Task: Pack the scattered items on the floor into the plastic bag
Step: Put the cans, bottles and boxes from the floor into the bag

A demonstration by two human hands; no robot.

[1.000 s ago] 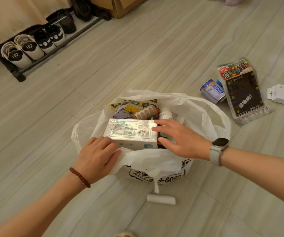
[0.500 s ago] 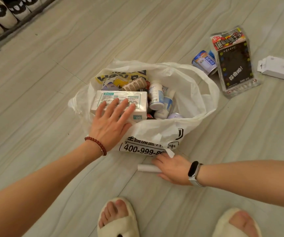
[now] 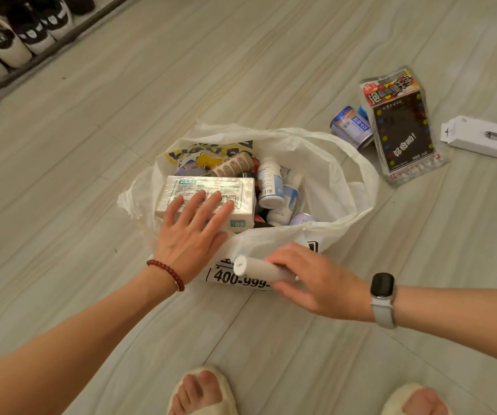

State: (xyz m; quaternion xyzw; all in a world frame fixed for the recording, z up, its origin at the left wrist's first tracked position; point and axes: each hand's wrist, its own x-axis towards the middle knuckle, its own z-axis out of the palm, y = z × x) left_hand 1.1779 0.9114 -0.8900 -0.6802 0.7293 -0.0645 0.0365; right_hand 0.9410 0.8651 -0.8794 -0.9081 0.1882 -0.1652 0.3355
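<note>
Pale wood-look floor [image 3: 271, 70] carries a white plastic bag [image 3: 346, 187], mouth open and already crowded with bottles and a flat box [image 3: 208, 190]. The left hand [image 3: 193, 232] lies open, palm down on that box, gripping nothing. The right hand [image 3: 310, 280] has its grip closed around a white tube [image 3: 256, 268], held just in front of the bag's near wall. A can [image 3: 350, 127], a dark packet [image 3: 400, 127] and a long white box [image 3: 487, 139] lie on the floor beyond the bag, unpacked. The likely risk: the soft rim folds under the tube, or the tube rolls off the heaped contents back onto the floor.
</note>
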